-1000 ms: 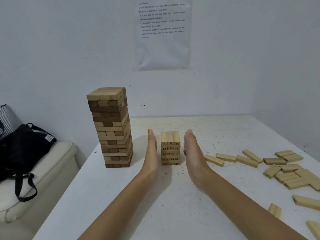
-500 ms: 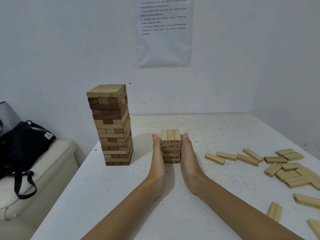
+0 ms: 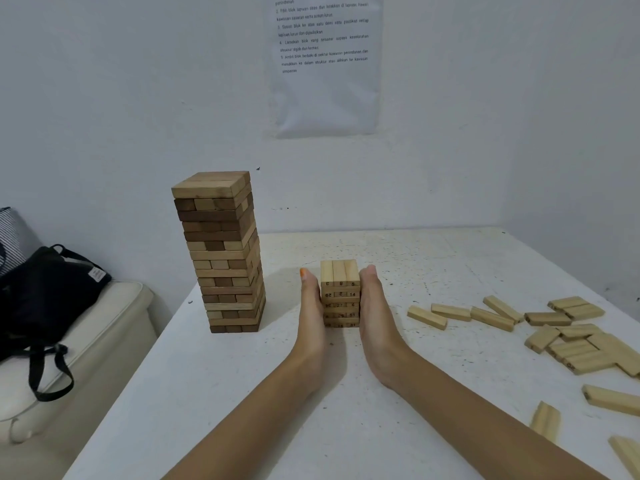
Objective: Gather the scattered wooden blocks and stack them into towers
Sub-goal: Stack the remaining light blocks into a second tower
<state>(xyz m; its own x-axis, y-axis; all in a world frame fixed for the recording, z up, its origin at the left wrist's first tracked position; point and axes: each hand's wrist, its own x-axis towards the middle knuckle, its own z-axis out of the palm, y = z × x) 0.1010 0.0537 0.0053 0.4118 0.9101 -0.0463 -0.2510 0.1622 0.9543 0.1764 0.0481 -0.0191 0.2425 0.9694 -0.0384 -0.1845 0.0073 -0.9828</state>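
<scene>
A short tower of pale numbered blocks (image 3: 340, 292) stands mid-table, several layers high. My left hand (image 3: 311, 317) lies flat against its left side, fingers straight. My right hand (image 3: 375, 317) presses flat on its right side the same way. A tall tower of mixed light and dark blocks (image 3: 221, 251) stands to the left, apart from my hands. Several loose pale blocks (image 3: 571, 334) lie scattered on the right of the white table (image 3: 433, 265).
A black bag (image 3: 45, 292) rests on a cream seat (image 3: 86, 341) left of the table. The wall and a printed sheet (image 3: 325, 64) stand behind. More loose blocks (image 3: 611, 400) lie near the right front edge.
My two hands, apart from the short tower a second ago, have closed in and now press flat on both its sides. The tower has stayed in place.
</scene>
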